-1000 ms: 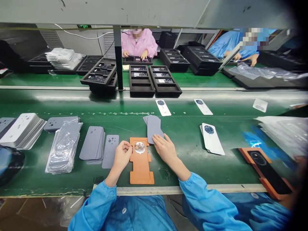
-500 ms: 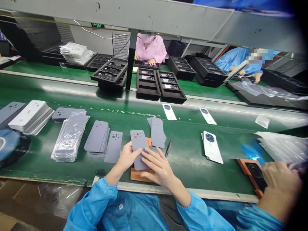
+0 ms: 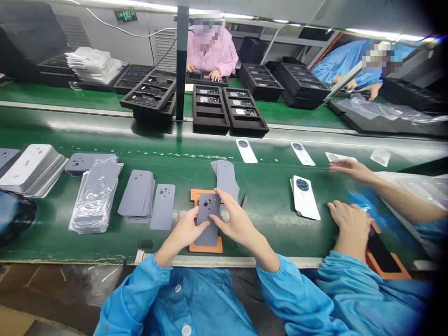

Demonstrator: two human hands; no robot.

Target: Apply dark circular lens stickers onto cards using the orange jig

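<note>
Gripping grey panel (image 3: 206, 212) between clamped fingers of left hand (image 3: 184, 229) and right hand (image 3: 238, 223), over and perhaps touching orange fixture (image 3: 206, 248).

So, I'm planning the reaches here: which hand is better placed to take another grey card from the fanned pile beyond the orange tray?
Probably the right hand: it's nearer the fanned pile. The left hand is farther off, on the other side of the grey card. Both hands touch that card.

An electronics factory: grey phone-back sheets (image 3: 136, 193) lie stacked left of the left hand (image 3: 185, 229), phone-parts trays (image 3: 211, 119) and a smocked worker (image 3: 224, 51) beyond it.
</note>
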